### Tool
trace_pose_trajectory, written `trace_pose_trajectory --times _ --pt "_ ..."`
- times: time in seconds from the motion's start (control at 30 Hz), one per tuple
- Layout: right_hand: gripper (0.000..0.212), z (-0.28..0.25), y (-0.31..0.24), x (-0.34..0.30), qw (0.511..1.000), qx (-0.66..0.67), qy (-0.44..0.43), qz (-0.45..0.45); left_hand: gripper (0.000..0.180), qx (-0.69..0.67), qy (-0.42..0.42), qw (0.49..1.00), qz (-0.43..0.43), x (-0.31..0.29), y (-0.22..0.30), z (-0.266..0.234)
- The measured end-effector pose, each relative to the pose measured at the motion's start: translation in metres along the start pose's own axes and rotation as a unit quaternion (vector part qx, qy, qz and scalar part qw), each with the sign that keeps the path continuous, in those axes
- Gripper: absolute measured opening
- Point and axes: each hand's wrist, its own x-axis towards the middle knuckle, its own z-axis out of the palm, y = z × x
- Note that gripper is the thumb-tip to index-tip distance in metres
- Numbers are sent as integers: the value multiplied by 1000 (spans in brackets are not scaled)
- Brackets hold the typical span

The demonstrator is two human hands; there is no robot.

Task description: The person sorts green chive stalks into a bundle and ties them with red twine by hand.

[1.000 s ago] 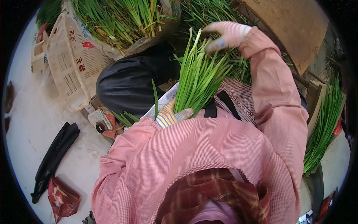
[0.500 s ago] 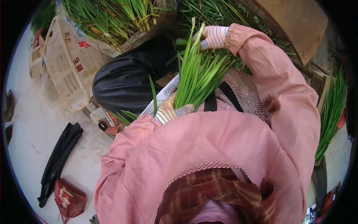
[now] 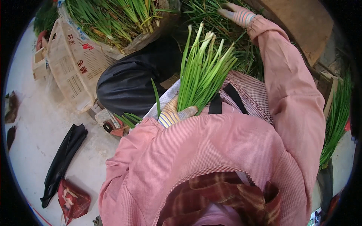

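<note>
My left hand (image 3: 176, 114), in a striped glove, is closed round a bunch of green Chinese chives (image 3: 203, 79) in front of my chest. The pale stem ends point away from me and fan apart at the top. My arm on the right is stretched far forward. At its end my right hand (image 3: 239, 14), also in a striped glove, is over a loose heap of chives (image 3: 245, 54). Its fingers are apart, slightly blurred, with nothing visible in them.
At the far left, a plastic-lined container of chives (image 3: 113, 22) stands beside a beige slotted crate (image 3: 73, 71). A brown board (image 3: 298, 26) leans at the far right, and more chives (image 3: 335, 120) lie at the right edge. Black sheeting (image 3: 64, 162) lies on the floor.
My right hand has left the tops of the held bunch and moved forward and right to the heap. The bunch's stem ends now show, spread apart. My left hand keeps its hold.
</note>
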Motion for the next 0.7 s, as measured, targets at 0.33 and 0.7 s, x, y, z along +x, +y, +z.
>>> trace_pose_trajectory --times 0.33,0.7 --pt "40 -12 -150 -30 942 166 -286 -63 42 100 -2 995 21 -4 -5 -2" --pt "19 -177 -118 -52 877 -192 415 -146 44 -48 -51 997 22 -12 -4 -16"
